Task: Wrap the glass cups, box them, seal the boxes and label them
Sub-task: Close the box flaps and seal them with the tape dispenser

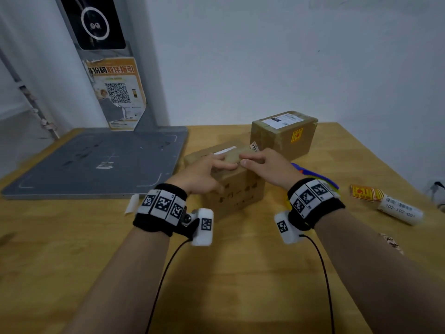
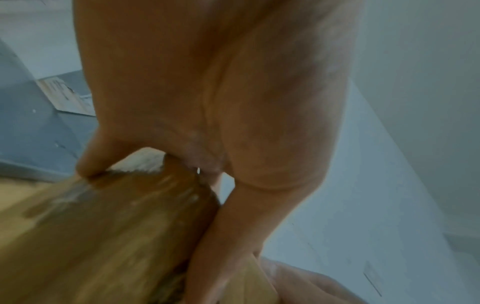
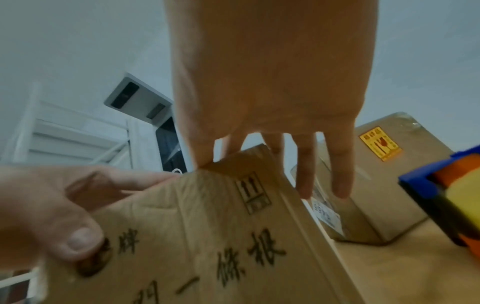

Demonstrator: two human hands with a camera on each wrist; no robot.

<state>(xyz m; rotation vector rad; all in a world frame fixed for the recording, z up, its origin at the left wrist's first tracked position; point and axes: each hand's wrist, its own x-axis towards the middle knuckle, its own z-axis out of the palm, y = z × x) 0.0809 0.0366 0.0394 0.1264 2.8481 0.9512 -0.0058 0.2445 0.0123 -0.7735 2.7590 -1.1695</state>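
A brown cardboard box (image 1: pixel 237 191) with printed characters stands at the middle of the wooden table. My left hand (image 1: pixel 207 172) holds its top near edge, with the fingers laid across the top and the thumb (image 3: pixel 75 240) pressed on the printed front face (image 3: pixel 233 236). My right hand (image 1: pixel 267 165) lies flat on the top from the right. Its straight fingers (image 3: pixel 340 185) reach past the far edge. A white label (image 1: pixel 225 150) shows on the top beyond my fingers. The left wrist view is blurred, showing my palm (image 2: pixel 207 102) over the box (image 2: pixel 116 226). No glass cups are visible.
A second taped box (image 1: pixel 286 138) with a shipping label and a fragile sticker stands just behind to the right. A blue and yellow tape dispenser (image 1: pixel 313 178) lies under my right wrist. A label roll (image 1: pixel 399 209) and fragile stickers (image 1: pixel 363 192) lie far right. A grey platform (image 1: pixel 96 162) fills the left.
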